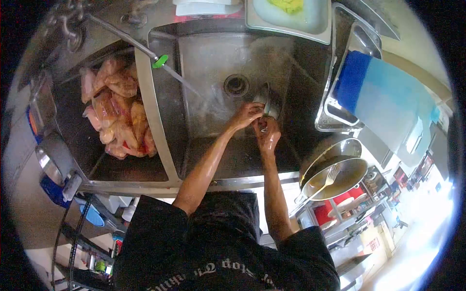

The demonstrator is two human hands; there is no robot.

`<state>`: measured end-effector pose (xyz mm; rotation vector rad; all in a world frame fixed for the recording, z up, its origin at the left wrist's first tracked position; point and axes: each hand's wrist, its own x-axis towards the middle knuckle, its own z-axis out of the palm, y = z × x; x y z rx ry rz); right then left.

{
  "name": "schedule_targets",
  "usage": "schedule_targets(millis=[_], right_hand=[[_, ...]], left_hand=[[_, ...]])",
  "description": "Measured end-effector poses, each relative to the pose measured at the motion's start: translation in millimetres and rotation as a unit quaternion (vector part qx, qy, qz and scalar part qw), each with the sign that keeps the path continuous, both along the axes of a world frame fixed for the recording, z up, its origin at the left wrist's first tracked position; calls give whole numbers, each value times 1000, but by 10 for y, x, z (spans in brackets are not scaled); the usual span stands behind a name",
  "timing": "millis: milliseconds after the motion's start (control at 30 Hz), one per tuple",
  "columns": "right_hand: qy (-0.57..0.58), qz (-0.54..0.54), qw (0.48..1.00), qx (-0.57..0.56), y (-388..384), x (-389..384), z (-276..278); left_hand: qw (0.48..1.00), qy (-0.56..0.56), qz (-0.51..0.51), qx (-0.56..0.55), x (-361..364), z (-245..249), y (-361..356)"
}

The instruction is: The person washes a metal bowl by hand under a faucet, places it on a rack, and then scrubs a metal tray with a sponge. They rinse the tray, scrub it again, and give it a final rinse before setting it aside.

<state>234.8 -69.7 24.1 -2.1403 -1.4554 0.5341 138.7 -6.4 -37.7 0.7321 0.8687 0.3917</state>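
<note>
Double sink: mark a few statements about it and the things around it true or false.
1. Pieces of meat lie in the left basin. True.
2. Both hands are over the left basin. False: the left hand and right hand are in the right basin.
3. The faucet spout has a green piece on it. True.
4. The metal vessel at the hands is left of the drain. False: it is to the drain's right.
5. A fork lies across the pan right of the sink. True.
</note>
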Motion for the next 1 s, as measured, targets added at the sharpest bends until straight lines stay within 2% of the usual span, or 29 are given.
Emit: schedule_targets(millis=[100,167,233,267,300,400,467,600,667,700,767,833,900,933,1000], right_hand=[[28,49,998,-23,-31,-34,0],[23,59,998,-11,-68,-70,-92],[18,68,998,1,-57,-123,-79],[29,51,998,-31,-53,-136,-66],[40,33,997,-64,-38,-158,-41],[71,27,995,-64,-33,-210,10],[81,11,995,-64,-48,-222,10],[90,20,994,-59,20,-217,86],[95,15,994,-60,76,-222,126],[98,14,993,-61,94,-219,132],[67,37,997,-20,-36,-130,-62],[34,61,997,19,-36,-105,-58],[125,-3,991,-55,46,-109,72],[125,-2,991,-55,51,-96,49],[53,36,998,-13,23,-10,-18]], left_hand=[[998,17,-18,60,-41,-114,28],[974,81,-111,181,-83,1,171],[976,85,-120,161,-114,106,220],[977,89,-130,143,-126,158,250],[977,90,-130,144,-142,140,249],[965,113,-151,182,-156,149,237],[965,171,-119,158,-156,254,213],[970,173,-138,101,-141,284,167],[957,228,-96,149,-92,222,70],[957,228,-99,150,-74,158,14],[968,210,-17,139,-29,65,-63],[968,209,9,140,-12,313,21],[967,210,36,141,4,421,87],[960,215,48,175,20,400,93],[952,218,61,207,11,470,140]])
